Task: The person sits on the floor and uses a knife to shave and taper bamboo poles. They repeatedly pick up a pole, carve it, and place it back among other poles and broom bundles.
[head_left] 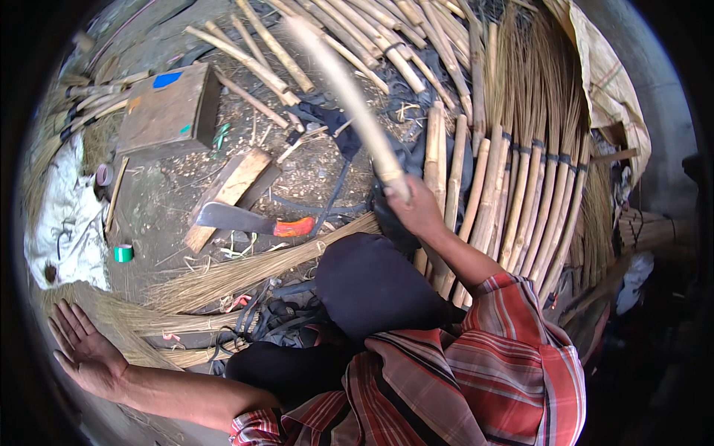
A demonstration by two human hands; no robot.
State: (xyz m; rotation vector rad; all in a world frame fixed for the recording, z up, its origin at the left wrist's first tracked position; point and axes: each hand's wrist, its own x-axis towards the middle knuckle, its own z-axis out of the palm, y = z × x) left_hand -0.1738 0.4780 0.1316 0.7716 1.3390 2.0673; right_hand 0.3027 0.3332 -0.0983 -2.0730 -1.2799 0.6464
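Right hand [418, 210]: fingers clenched around bamboo stick [349, 97]
Left hand [83, 349]: fingers released, spread flat beside straw bundle [245, 271]

Red-and-orange plaid shirt [483, 372] with dark stripes, short sleeves, forearms bare; dark trousers [372, 290] over the knees.

Blue label patch [166, 79] on brown box [169, 110] top (upper left); no screens.
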